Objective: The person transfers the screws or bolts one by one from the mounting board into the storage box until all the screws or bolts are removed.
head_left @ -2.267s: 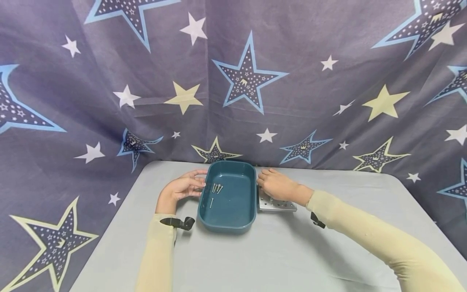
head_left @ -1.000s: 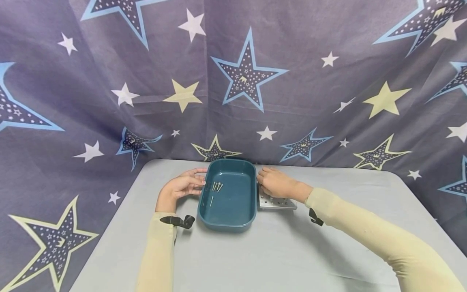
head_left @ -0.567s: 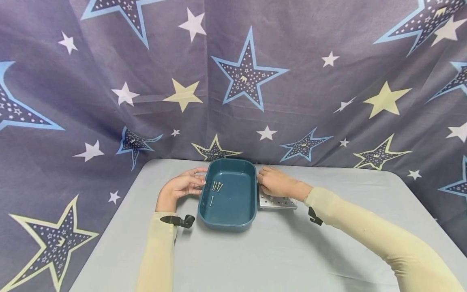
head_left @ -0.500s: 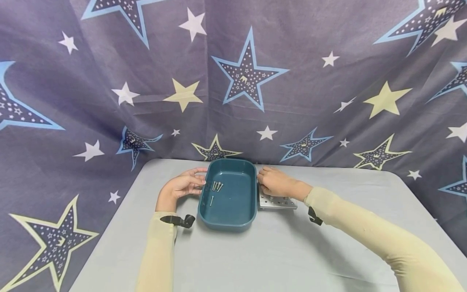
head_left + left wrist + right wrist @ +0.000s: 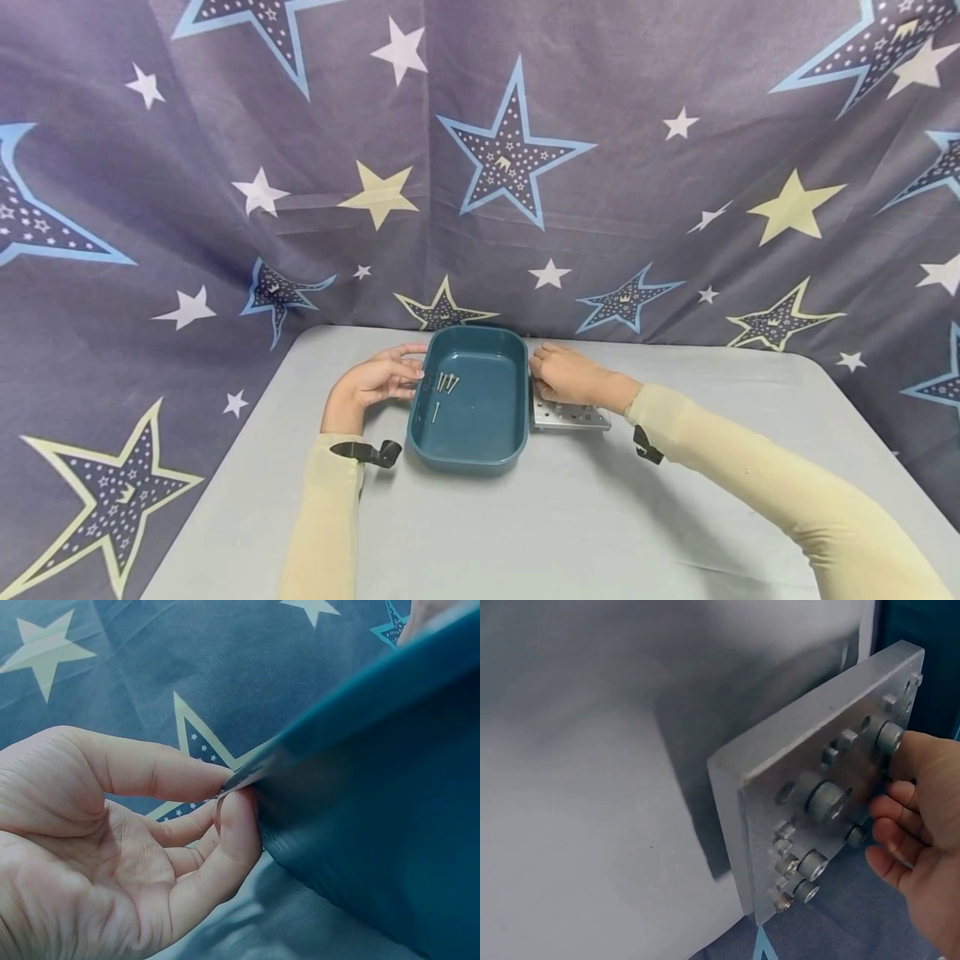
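Observation:
My left hand (image 5: 378, 379) is at the left side of a teal plastic tray (image 5: 472, 463). In the left wrist view its thumb and a finger pinch the edge of the tray. Several slim metal screws (image 5: 447, 383) lie inside, towards the tray's left. Close to the tray's right side, my right hand (image 5: 573, 379) covers the far part of a silver metal block (image 5: 572, 418) with holes and bolts. The right wrist view shows its curled fingers at a round-headed bolt (image 5: 889, 738) in the block, the grip partly hidden.
Everything stands on a light grey table (image 5: 480, 542). A purple star-patterned curtain (image 5: 480, 167) hangs right behind the table's far edge and along its sides. Other bolts (image 5: 828, 801) of different sizes stick out of the block's face.

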### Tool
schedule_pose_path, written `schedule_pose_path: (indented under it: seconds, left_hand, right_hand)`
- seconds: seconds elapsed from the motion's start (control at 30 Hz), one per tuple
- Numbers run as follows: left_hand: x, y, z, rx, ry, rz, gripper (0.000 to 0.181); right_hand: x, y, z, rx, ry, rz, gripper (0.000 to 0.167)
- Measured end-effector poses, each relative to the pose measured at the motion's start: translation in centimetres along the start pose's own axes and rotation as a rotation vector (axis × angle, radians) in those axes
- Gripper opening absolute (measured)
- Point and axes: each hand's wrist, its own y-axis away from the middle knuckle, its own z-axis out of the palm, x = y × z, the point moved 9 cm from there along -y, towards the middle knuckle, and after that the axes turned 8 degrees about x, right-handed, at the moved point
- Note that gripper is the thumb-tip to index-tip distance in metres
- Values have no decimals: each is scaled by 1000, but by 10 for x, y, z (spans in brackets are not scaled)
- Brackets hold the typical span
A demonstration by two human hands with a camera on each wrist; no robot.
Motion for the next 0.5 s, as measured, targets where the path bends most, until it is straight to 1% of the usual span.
schedule_pose_path:
  seconds: [0.13, 0.3, 0.4, 0.5]
  left_hand:
    - [-1, -1, 0, 2, -7, 3, 70]
    - [-3, -1, 0, 5, -2, -2, 69]
    - [-3, -1, -1, 3, -1, -4, 68]
    - [-1, -1, -1, 3, 2, -3, 69]
  right_hand:
    - [1, 0, -1, 14, -24, -10, 9]
    - [4, 1, -2, 27, -105, -1, 20]
    - [5, 1, -3, 41, -143, 0, 20]
    - [5, -1, -5, 49, -154, -5, 19]
